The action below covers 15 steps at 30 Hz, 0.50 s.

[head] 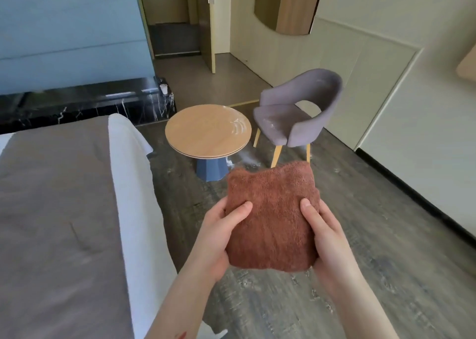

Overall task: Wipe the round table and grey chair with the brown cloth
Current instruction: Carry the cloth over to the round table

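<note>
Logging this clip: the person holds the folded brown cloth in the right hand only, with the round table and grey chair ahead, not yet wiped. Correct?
Not quite. The head view shows both hands gripping the brown cloth: the left hand on its left edge, the right hand on its right. The round table and grey chair do stand ahead, white smears showing on both.

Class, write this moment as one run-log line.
stage: before wiping | left hand: grips brown cloth | right hand: grips it too | round table: white smears, untouched | grey chair: whitish marks on seat
</note>
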Each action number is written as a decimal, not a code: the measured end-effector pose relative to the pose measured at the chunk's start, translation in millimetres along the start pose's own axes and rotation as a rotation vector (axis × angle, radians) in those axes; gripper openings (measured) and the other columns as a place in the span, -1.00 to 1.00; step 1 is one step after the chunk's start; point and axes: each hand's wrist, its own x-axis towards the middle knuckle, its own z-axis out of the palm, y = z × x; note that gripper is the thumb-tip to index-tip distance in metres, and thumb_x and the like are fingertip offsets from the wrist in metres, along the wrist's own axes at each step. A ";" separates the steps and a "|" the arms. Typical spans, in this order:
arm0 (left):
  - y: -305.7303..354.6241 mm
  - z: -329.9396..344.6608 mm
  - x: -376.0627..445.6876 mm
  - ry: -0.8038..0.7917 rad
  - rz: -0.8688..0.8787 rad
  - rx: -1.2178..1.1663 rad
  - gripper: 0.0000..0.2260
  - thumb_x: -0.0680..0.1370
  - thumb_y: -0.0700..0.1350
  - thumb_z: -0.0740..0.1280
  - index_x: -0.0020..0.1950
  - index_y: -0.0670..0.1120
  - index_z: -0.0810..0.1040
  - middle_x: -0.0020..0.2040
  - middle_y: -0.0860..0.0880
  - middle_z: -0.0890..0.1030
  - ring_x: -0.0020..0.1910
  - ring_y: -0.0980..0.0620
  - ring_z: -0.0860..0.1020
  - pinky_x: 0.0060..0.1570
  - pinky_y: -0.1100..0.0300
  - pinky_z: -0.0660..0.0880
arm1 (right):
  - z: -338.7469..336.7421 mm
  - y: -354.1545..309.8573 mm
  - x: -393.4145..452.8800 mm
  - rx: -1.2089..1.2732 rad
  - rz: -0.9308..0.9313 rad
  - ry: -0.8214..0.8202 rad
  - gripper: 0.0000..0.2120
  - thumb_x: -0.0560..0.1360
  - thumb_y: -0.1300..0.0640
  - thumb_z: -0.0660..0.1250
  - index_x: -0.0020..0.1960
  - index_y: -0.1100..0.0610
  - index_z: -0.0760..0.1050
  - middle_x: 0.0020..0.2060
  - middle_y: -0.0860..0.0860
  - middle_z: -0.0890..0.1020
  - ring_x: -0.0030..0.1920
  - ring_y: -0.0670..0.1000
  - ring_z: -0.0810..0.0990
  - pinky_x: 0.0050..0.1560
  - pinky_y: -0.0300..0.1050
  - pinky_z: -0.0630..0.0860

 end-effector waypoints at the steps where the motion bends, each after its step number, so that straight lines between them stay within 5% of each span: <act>1: -0.5 10.8 10.4 -0.005 0.001 0.000 -0.88 0.48 -0.11 0.34 -0.05 0.10 0.59 -0.20 0.15 0.71 -0.19 0.15 0.67 -0.31 0.26 0.56 | -9.3 -5.0 11.3 0.008 0.005 -0.004 -0.85 0.50 0.08 0.24 -0.04 -0.05 0.58 -0.20 -0.12 0.73 -0.15 -0.14 0.68 -0.10 -0.12 0.54; 15: 35.3 59.0 226.5 0.079 0.010 -0.047 -0.87 0.49 -0.15 0.33 -0.02 0.04 0.58 -0.22 0.12 0.72 -0.21 0.13 0.68 -0.27 0.21 0.59 | -19.3 -50.7 242.2 0.012 0.061 -0.070 -0.82 0.50 0.08 0.24 0.05 -0.06 0.56 -0.09 -0.10 0.72 -0.09 -0.12 0.68 -0.13 -0.15 0.53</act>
